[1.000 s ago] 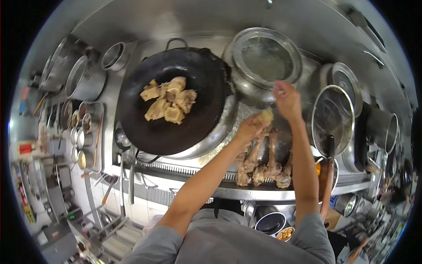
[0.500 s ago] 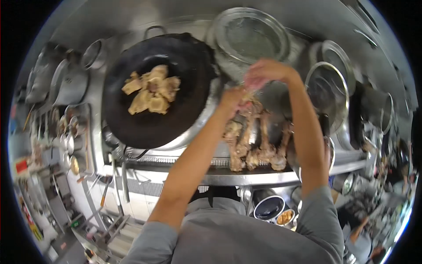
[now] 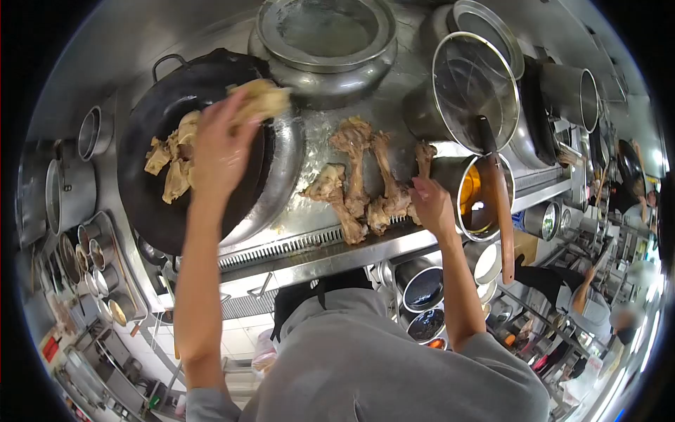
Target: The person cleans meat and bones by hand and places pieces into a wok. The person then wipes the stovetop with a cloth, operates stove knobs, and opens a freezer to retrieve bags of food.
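Note:
Over the right part of the black wok [image 3: 211, 228], my left hand [image 3: 226, 144] holds a pale piece of meat [image 3: 261, 100], a little blurred by motion. Several pale pieces of meat [image 3: 176, 156] lie in the wok, partly hidden behind that hand. My right hand [image 3: 432, 204] is at the rightmost of several cooked bones [image 3: 357, 165] on the steel counter [image 3: 302, 243]; its fingers are bent round the lower end of the upright bone [image 3: 425, 160].
A wide-rimmed metal pot [image 3: 327, 63] stands behind the bones. To the right are a round strainer [image 3: 476, 91] and a pot of orange liquid [image 3: 470, 190] with a wooden handle [image 3: 505, 225] across it. Another person [image 3: 587, 309] is at the far right.
My left hand has moved left from the bones to above the wok, carrying a piece of meat. My right hand has come down towards the counter's front edge. The view has shifted right.

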### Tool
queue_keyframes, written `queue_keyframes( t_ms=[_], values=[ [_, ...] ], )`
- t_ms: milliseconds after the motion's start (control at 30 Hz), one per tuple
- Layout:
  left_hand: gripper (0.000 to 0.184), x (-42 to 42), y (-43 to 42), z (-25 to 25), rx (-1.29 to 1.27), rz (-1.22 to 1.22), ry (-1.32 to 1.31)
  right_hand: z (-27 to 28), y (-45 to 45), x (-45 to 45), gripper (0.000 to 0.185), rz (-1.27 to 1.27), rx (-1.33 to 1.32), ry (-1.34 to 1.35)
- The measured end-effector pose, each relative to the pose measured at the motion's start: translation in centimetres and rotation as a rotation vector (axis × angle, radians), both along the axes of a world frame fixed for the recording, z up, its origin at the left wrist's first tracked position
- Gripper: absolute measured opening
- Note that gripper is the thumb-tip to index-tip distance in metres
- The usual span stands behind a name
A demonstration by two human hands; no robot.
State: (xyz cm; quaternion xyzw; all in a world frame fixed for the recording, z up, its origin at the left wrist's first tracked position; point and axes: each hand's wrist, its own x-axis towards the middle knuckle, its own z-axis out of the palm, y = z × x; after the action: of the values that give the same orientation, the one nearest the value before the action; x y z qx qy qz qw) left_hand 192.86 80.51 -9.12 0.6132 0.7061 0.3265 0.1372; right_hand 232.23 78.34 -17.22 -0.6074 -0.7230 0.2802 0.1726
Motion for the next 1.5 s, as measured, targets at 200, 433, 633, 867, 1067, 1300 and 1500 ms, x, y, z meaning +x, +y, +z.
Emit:
queue_keyframes(
  t_ms=[200, 433, 633, 867, 1067, 1300, 1500],
  values=[
    [0.041, -10.6, -6.8, -0.6, -0.218, 0.264, 0.126, -2.1, -3.8, -0.9, 0.019, -0.027, -0.088, -0.007],
    [0.040, -16.0, -10.8, -3.9, -0.329, 0.346, -0.014, -4.8, -7.1, -3.1, 0.040, 0.404, 0.010, -0.404],
    [0.035, -11.0, -9.5, -1.6, -0.245, 0.288, -0.070, -11.3, -9.0, -5.5, 0.050, 0.368, 0.158, -0.781],
    [0.030, -3.4, -3.7, 3.9, -0.062, 0.021, -0.301, -6.2, -7.2, -5.5, 0.036, 0.284, -0.208, -0.398],
    [0.029, 0.5, 4.3, 4.4, -0.081, -0.213, -0.434, -7.2, -7.3, -0.9, 0.052, -0.184, -0.338, 0.733],
    [0.044, 2.0, 23.0, -4.1, -0.085, -0.301, -0.053, -5.1, -1.3, -5.2, 0.045, -0.421, -0.623, 1.446],
    [0.043, 1.7, 29.7, -12.8, -0.251, -0.113, 0.279, -4.1, 5.8, -11.9, 0.052, -0.518, -0.661, 2.018]
  ],
)
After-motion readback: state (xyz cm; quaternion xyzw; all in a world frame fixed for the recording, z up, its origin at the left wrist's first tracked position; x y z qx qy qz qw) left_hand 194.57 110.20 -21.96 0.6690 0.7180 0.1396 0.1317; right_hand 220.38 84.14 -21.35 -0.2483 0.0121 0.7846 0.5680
